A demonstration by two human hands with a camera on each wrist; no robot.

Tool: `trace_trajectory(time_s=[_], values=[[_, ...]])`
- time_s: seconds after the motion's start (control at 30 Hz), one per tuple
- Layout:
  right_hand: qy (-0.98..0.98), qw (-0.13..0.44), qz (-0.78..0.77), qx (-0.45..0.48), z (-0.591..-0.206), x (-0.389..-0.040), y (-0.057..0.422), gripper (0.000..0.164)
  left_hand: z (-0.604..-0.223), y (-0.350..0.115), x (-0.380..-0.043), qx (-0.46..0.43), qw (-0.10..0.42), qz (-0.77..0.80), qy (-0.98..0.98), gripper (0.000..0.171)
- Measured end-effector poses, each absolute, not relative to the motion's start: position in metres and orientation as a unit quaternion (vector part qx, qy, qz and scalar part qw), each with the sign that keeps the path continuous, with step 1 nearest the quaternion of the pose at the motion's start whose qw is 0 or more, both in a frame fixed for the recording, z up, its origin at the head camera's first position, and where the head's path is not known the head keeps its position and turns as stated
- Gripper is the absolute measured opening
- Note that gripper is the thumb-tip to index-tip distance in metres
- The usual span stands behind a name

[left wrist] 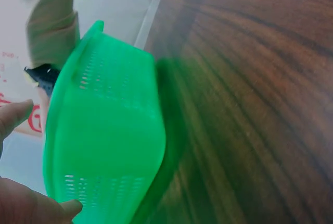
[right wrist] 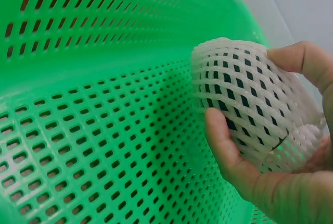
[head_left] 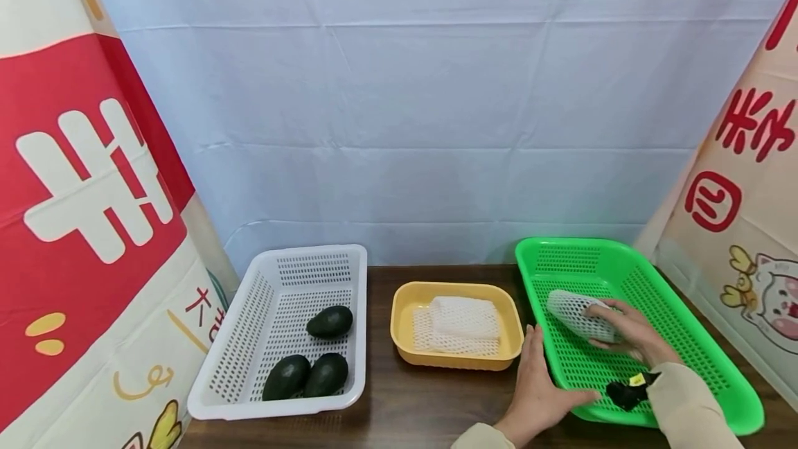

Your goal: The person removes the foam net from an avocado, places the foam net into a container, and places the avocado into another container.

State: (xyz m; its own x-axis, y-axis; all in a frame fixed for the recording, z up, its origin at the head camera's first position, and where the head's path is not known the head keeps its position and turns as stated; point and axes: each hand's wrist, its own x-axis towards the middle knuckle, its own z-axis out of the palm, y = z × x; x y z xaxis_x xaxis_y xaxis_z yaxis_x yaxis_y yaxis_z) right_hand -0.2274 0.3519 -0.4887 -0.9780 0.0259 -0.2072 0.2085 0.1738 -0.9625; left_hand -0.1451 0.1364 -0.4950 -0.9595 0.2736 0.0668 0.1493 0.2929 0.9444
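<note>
Inside the green basket (head_left: pixel 692 324), my right hand (head_left: pixel 636 333) grips an avocado wrapped in a white foam net (head_left: pixel 576 314). The right wrist view shows thumb and fingers round the netted avocado (right wrist: pixel 242 91), its dark skin showing through the mesh and the sleeve's loose end toward the palm. It is held over the basket floor; whether it touches cannot be told. My left hand (head_left: pixel 541 393) is at the basket's near left corner, fingers extended along the outer side and thumb over the rim. In the left wrist view its fingertip (left wrist: pixel 72 207) lies against the basket wall (left wrist: pixel 109 140).
A white basket (head_left: pixel 358 366) on the left holds three bare avocados (head_left: pixel 329 322). Between the baskets, a yellow tray (head_left: pixel 458 362) contains white foam nets (head_left: pixel 464 317). Everything stands on a dark wooden table (head_left: pixel 399 400), with a pale cloth (head_left: pixel 424 123) hanging behind and printed cloths at both sides.
</note>
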Motion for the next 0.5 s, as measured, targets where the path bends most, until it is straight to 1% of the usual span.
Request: trace_trajectory(time_s=[0.17,0.37,0.5], values=[[0.765,0.062,-0.638,0.063,-0.479,-0.225,0.350,0.079,-0.488,0.130,-0.148,0.130,0.050,0.567,0.812,0.097],[0.762,0.056,-0.643,0.051,-0.469,-0.222,0.348,0.072,-0.484,0.123,-0.151,0.111,0.043,0.570,0.813,0.097],[0.761,0.052,-0.645,0.046,-0.463,-0.221,0.345,0.067,-0.482,0.119,-0.153,0.098,0.048,0.585,0.803,0.095]])
